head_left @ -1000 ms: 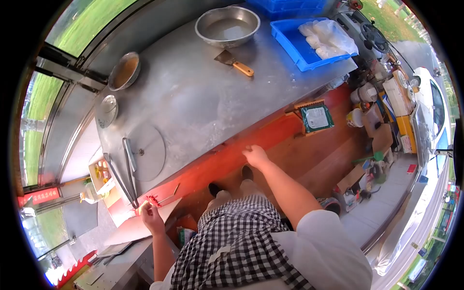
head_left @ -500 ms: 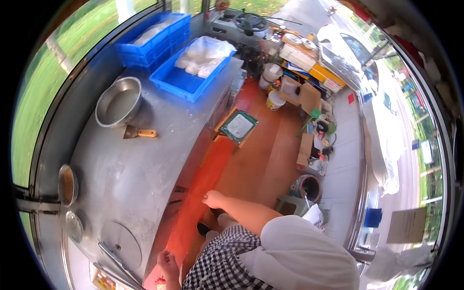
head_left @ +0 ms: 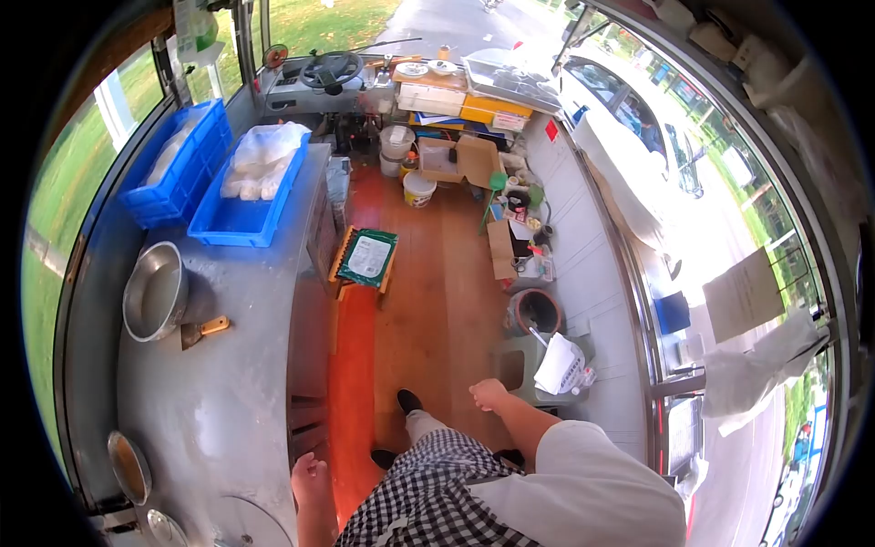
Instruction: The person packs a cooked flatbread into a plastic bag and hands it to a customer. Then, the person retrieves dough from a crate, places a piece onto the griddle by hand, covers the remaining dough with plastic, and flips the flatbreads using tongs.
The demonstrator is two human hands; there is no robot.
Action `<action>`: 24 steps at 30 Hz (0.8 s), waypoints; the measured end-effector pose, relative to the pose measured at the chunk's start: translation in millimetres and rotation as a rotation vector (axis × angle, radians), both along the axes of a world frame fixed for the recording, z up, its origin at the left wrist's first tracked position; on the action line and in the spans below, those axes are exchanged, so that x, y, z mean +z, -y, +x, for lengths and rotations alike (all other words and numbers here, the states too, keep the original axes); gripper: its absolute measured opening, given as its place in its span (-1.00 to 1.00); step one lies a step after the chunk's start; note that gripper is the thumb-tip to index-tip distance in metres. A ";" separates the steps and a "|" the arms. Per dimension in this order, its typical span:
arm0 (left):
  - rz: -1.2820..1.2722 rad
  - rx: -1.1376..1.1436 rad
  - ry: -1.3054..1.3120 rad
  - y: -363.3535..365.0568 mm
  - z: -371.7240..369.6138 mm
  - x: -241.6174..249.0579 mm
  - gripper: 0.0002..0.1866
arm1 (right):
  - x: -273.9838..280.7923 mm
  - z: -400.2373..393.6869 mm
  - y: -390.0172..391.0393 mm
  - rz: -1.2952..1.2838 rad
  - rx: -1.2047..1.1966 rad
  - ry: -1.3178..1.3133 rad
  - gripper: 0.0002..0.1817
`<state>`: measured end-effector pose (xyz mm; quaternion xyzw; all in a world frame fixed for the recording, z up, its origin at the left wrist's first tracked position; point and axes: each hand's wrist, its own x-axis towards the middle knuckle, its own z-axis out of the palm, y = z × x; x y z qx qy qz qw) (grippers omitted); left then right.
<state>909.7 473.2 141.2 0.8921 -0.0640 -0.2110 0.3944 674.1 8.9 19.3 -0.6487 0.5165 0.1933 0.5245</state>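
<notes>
My left hand (head_left: 311, 472) hangs beside the edge of the steel counter (head_left: 228, 392), fingers loosely curled with nothing seen in them. My right hand (head_left: 489, 395) is held over the floor in front of my body, closed and with no object showing. On the counter, nearest the left hand, lies a round metal lid (head_left: 251, 527), cut off by the lower edge of the view. Farther along are a scraper (head_left: 205, 331) with a wooden handle and a large steel bowl (head_left: 155, 292). A blue crate (head_left: 239, 219) holds white lumps under clear plastic.
A small folding stool (head_left: 365, 257) with a green-and-white packet on it stands against the counter. Along the right wall are a white bucket (head_left: 419, 190), an open cardboard box (head_left: 476, 161), a dark bin (head_left: 535, 313) and a grey-green stool (head_left: 515, 365) near papers. A steering wheel (head_left: 331, 71) is at the far end.
My view has turned to the right, so the counter and crates sit farther left. My right hand has swung away from the counter toward the right-hand stool. The left hand stays beside the counter.
</notes>
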 end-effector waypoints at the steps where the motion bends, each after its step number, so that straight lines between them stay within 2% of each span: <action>1: 0.005 -0.027 -0.001 5.1 6.3 -8.1 -0.57 | 0.1 -3.5 -3.8 0.052 -0.048 -0.005 -0.74; 6: 0.208 -0.143 -0.027 40.1 45.2 -27.1 -0.38 | -7.3 6.2 -18.7 0.141 -0.083 0.023 -0.78; 11: 0.559 -0.161 -0.106 78.8 78.2 -29.0 -0.09 | -13.8 38.9 12.1 0.170 -0.015 -0.031 -0.74; 14: 0.726 -0.178 -0.096 107.0 81.2 -16.9 0.00 | -16.3 62.2 37.8 0.137 -0.008 -0.043 -0.74; 17: 0.795 -0.130 -0.216 122.6 90.3 -17.2 0.05 | -18.7 76.1 66.8 0.137 -0.006 -0.025 -0.75; 22: 0.822 -0.033 -0.265 130.9 106.1 -48.5 0.00 | -27.9 84.5 107.6 0.145 0.006 -0.027 -0.76; 24: 0.805 0.025 -0.270 137.1 108.5 -51.5 -0.07 | -34.5 80.4 120.2 0.238 -0.024 0.002 -0.80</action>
